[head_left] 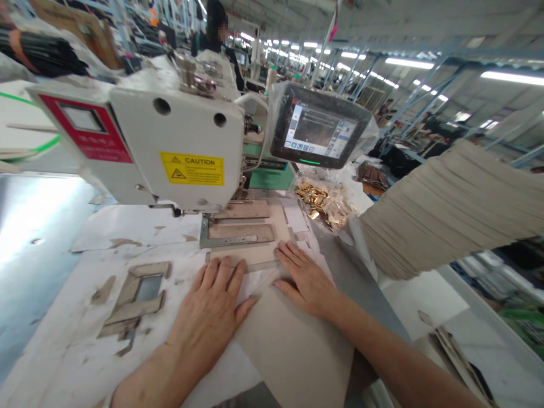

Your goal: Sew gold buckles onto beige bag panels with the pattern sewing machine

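Observation:
My left hand (212,309) lies flat with its fingers stretched out, the tips on the near edge of a beige piece (255,256) under the sewing machine head (178,130). My right hand (310,286) is also flat and open, its fingertips on the right side of that piece. Between my wrists a larger beige panel (297,345) extends toward me, and my thumbs touch its upper end. Just beyond my fingers a metal clamp frame (204,233) rests over the beige material. Whether the panel and the piece are joined is hidden by my hands.
A bag of gold-coloured metal pieces (325,204) lies right of the machine, below a control screen (321,127). A tall stack of beige panels (450,209) leans at right. A taped cutout (148,289) shows in the white work surface at left. A person (217,34) is behind the machine.

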### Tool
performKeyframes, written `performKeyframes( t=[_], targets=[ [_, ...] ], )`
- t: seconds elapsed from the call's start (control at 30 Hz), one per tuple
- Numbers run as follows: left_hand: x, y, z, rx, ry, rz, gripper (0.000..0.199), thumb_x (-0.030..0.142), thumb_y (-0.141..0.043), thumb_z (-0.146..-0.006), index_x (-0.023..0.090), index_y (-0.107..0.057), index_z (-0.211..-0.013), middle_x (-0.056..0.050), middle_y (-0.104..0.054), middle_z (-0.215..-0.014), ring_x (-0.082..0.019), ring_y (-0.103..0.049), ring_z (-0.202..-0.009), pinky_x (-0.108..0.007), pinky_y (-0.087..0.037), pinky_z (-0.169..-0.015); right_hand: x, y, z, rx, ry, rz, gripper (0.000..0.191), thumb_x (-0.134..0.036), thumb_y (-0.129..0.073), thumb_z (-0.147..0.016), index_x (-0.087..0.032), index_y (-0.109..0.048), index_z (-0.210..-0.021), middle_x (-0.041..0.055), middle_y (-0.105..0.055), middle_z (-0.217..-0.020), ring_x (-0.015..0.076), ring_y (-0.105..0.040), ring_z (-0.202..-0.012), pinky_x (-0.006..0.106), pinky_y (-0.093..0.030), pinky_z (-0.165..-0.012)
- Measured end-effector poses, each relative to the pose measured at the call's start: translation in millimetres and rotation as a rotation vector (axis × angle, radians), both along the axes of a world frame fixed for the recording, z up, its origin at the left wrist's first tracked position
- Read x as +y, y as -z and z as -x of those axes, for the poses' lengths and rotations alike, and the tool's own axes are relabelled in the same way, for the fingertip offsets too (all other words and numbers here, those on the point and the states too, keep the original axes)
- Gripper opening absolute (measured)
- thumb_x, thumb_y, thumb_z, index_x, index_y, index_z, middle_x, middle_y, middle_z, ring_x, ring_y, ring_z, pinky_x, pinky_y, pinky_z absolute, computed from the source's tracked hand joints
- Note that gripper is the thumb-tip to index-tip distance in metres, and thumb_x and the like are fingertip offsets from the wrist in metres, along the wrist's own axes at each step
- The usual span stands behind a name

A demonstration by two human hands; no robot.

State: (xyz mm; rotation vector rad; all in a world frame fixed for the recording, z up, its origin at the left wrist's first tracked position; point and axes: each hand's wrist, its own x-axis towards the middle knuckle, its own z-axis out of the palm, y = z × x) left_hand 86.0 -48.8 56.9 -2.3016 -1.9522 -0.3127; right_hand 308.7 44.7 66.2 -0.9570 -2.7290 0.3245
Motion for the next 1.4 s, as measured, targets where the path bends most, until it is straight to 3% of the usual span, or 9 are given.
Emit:
performKeyframes(
  t=[0.17, 0.4, 0.6, 0.83, 1.07, 1.4],
  targets=[
    [6, -2.5, 3, 0.028, 0.043, 0.017, 0.052, 0.048, -0.05, -0.092, 0.013, -0.057, -0.13, -0.017, -0.06, -0.122, -0.036, -0.051, -0.118, -0.052, -0.046, -0.098, 0, 5.7, 3, 0.104, 0.127, -0.084, 0.042, -0.029, -0.053, -0.094, -0.009, -0.057, -0.131, 0.0185, -0.053, -0.141, 0.0281, -0.044, -0.136, 0.048, -0.037, -0.114],
    [8, -5.7, 2, 0.049, 0.039, 0.018, 0.048, 0.047, -0.051, -0.092, 0.013, -0.06, -0.124, -0.016, -0.06, -0.116, -0.036, -0.051, -0.114, -0.051, -0.047, -0.094, -11, -2.5, -6, 0.171, 0.12, -0.058, 0.033, -0.024, -0.057, -0.092, -0.016, -0.061, -0.124, 0.0139, -0.061, -0.13, 0.0266, -0.054, -0.121, 0.047, -0.046, -0.105],
    [8, -8.8, 1, 0.029, 0.021, -0.016, 0.043, 0.047, -0.056, -0.089, 0.013, -0.063, -0.115, -0.016, -0.06, -0.11, -0.035, -0.051, -0.109, -0.049, -0.048, -0.091, -16, -3.3, -4, 0.167, 0.16, -0.074, 0.034, -0.022, -0.058, -0.09, -0.013, -0.059, -0.123, 0.0141, -0.062, -0.128, 0.0281, -0.053, -0.119, 0.049, -0.045, -0.105],
    [7, -10.8, 1, 0.038, 0.015, 0.004, 0.038, 0.046, -0.055, -0.09, 0.015, -0.064, -0.11, -0.015, -0.06, -0.107, -0.035, -0.052, -0.106, -0.049, -0.048, -0.089, -14, -3.8, -7, 0.081, 0.138, -0.123, 0.028, -0.026, -0.054, -0.093, -0.011, -0.061, -0.115, 0.0202, -0.054, -0.138, 0.0309, -0.04, -0.137, 0.051, -0.038, -0.112],
    [8, -13.0, -1, 0.048, -0.001, 0.005, 0.036, 0.046, -0.055, -0.089, 0.015, -0.063, -0.106, -0.013, -0.059, -0.102, -0.033, -0.053, -0.102, -0.046, -0.048, -0.086, -11, -3.4, -8, 0.031, 0.111, -0.146, 0.044, -0.028, -0.054, -0.092, -0.01, -0.054, -0.132, 0.0186, -0.055, -0.139, 0.0307, -0.047, -0.131, 0.053, -0.037, -0.112],
    [12, -16.0, 0, 0.071, 0.037, 0.041, 0.03, 0.04, -0.045, -0.091, 0.016, -0.064, -0.09, -0.013, -0.061, -0.09, -0.034, -0.055, -0.09, -0.05, -0.047, -0.079, -11, -1.5, -6, 0.206, 0.112, -0.049, 0.037, -0.027, -0.062, -0.086, -0.014, -0.056, -0.12, 0.0141, -0.06, -0.122, 0.0266, -0.051, -0.117, 0.044, -0.043, -0.103]
  ],
)
